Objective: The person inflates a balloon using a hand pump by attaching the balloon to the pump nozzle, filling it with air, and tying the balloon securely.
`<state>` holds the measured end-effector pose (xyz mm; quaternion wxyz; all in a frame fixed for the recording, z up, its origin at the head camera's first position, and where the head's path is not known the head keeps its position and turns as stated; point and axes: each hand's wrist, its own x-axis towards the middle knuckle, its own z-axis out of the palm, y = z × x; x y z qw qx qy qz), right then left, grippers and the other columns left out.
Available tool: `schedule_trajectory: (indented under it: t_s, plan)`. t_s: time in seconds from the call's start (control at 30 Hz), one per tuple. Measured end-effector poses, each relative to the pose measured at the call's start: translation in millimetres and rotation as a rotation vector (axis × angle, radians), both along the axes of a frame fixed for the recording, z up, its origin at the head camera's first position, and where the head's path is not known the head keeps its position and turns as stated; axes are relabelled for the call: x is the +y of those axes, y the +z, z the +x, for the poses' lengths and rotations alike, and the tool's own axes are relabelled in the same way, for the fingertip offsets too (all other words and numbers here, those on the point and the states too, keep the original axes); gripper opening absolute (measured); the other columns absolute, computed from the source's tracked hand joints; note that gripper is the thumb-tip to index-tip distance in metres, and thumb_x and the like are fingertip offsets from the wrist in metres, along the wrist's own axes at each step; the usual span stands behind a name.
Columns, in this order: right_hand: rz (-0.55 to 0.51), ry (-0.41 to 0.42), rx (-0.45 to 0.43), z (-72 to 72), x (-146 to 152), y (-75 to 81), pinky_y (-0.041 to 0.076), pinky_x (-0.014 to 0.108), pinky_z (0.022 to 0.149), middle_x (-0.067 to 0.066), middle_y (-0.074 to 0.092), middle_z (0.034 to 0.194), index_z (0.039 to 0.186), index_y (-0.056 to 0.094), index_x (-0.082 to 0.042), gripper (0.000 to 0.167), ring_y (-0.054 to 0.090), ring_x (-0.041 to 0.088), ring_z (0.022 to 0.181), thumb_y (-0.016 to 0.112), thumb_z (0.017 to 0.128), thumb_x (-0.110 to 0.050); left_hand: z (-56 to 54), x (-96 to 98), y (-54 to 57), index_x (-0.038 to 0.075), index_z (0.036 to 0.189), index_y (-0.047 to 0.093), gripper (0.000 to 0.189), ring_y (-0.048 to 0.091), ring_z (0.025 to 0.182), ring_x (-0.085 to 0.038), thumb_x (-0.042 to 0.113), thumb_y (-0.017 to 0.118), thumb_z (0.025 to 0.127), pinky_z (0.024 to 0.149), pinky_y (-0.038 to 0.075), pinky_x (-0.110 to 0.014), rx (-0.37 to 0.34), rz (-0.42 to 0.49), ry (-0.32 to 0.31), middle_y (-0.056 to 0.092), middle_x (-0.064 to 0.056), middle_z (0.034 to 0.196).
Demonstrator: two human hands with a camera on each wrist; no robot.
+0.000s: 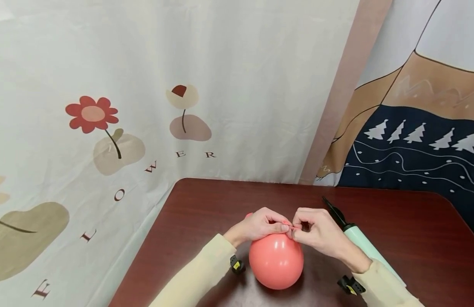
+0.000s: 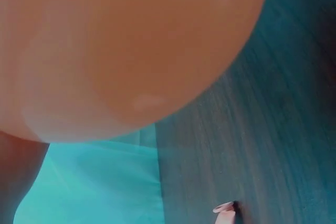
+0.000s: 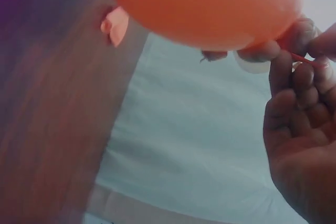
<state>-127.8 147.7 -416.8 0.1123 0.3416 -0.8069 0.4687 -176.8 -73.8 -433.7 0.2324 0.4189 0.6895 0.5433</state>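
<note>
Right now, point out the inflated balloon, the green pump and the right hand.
Inflated balloon (image 1: 276, 262): head view, middle of its round red body.
Pump (image 1: 365, 244): head view, pale green barrel.
Right hand (image 1: 320, 230): head view, back of the hand.

R hand (image 3: 302, 135) pinches the orange balloon (image 3: 205, 11) by its stretched neck (image 3: 300, 58), w/ L fingers (image 3: 260, 52) against it. Small limp balloon (image 3: 118, 25) on brown counter (image 3: 50, 135), nr edge; pale curtain (image 3: 184, 140) behind.

The table (image 1: 191, 209) offers passage at far left, while the pump (image 1: 366, 247) obstructs beside the right hand (image 1: 318, 229).
</note>
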Motion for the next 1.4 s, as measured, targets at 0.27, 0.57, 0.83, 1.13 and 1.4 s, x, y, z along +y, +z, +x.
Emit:
schedule_trajectory:
  t_s: [0.27, 0.57, 0.83, 1.13, 1.4]
  plan:
    - [-0.005, -0.088, 0.194, -3.4, 0.4, 1.4, 0.049, 0.015, 0.054, -0.016, 0.053, 0.073, 0.074, 0.058, -0.028, 0.038, 0.054, 0.001, 0.065, 0.078, 0.071, 0.005, 1.6, 3.3, 2.1, -0.008, 0.105, 0.075, 0.019, 0.068, 0.091, -0.004, 0.003, 0.06, 0.103, 0.083, 0.057, -0.026, -0.012, 0.042, 0.014, 0.075, -0.02, 0.099]
    - [0.136, -0.249, 0.528, -7.3, 6.8, 0.8, 0.049, 0.017, 0.055, -0.008, 0.059, 0.082, 0.082, 0.061, -0.016, 0.015, 0.056, 0.003, 0.067, 0.068, 0.08, -0.004, 16.9, 12.8, -11.3, -0.006, 0.104, 0.073, 0.021, 0.07, 0.105, -0.014, 0.01, 0.059, 0.105, 0.097, 0.055, -0.035, 0.007, 0.21, 0.186, 0.073, -0.024, 0.102]
    - [0.136, -0.392, 0.729, -6.0, -1.9, -0.4, 0.052, 0.024, 0.047, -0.001, 0.058, 0.081, 0.082, 0.061, -0.011, 0.024, 0.057, 0.008, 0.062, 0.05, 0.1, -0.023, 23.7, 20.7, -19.3, -0.008, 0.109, 0.075, 0.025, 0.072, 0.102, -0.014, 0.014, 0.063, 0.104, 0.093, 0.059, -0.039, 0.127, 0.365, 0.414, 0.075, -0.023, 0.101]
    - [0.111, -0.423, 0.687, -4.1, -5.6, 3.4, 0.055, 0.026, 0.05, 0.002, 0.059, 0.085, 0.087, 0.061, -0.008, 0.03, 0.059, 0.009, 0.064, 0.049, 0.104, -0.029, 18.3, 19.6, -9.9, -0.012, 0.102, 0.07, 0.037, 0.066, 0.101, -0.014, 0.024, 0.064, 0.103, 0.095, 0.055, -0.031, -0.053, 0.389, 0.315, 0.07, -0.015, 0.097]
    - [0.02, -0.357, 0.736, -1.8, -8.5, 3.1, 0.055, 0.028, 0.055, 0.002, 0.065, 0.087, 0.089, 0.066, -0.007, 0.025, 0.063, 0.012, 0.071, 0.057, 0.104, -0.025, 8.4, 9.8, -3.8, -0.015, 0.091, 0.062, 0.044, 0.063, 0.094, -0.012, 0.026, 0.061, 0.105, 0.093, 0.051, -0.027, -0.185, 0.304, 0.032, 0.066, -0.006, 0.088]
